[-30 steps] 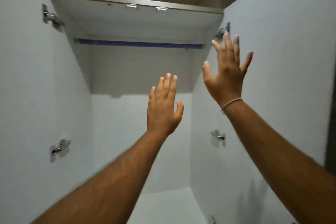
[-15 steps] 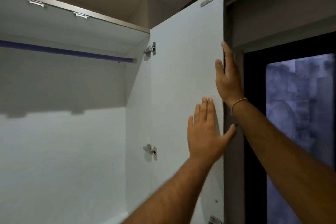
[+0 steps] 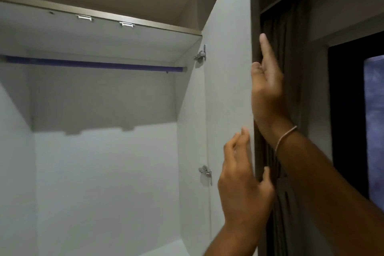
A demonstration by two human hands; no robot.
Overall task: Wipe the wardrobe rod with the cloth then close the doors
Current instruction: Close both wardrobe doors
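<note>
The white wardrobe stands open, and its blue-purple rod point(image 3: 93, 64) runs across the top under the upper panel. The right door point(image 3: 228, 72) stands out toward me, nearly edge-on. My left hand point(image 3: 243, 183) grips the door's free edge low down, fingers on the inner face and thumb around the outer side. My right hand point(image 3: 268, 93), with a thin band at the wrist, is higher on the same edge from the outer side, index finger stretched upward. No cloth is in view. The left door is out of frame.
Two metal hinges point(image 3: 201, 55) point(image 3: 205, 172) fix the door to the wardrobe's side wall. A dark curtain point(image 3: 291, 52) hangs right behind the door's edge, with a dark window frame point(image 3: 349, 110) further right. Inside are bare white walls and a white floor panel point(image 3: 166, 249).
One second ago both hands were raised flat inside the open wardrobe. The view has turned right, and both hands have closed on the right door's free edge, which now looks narrower.
</note>
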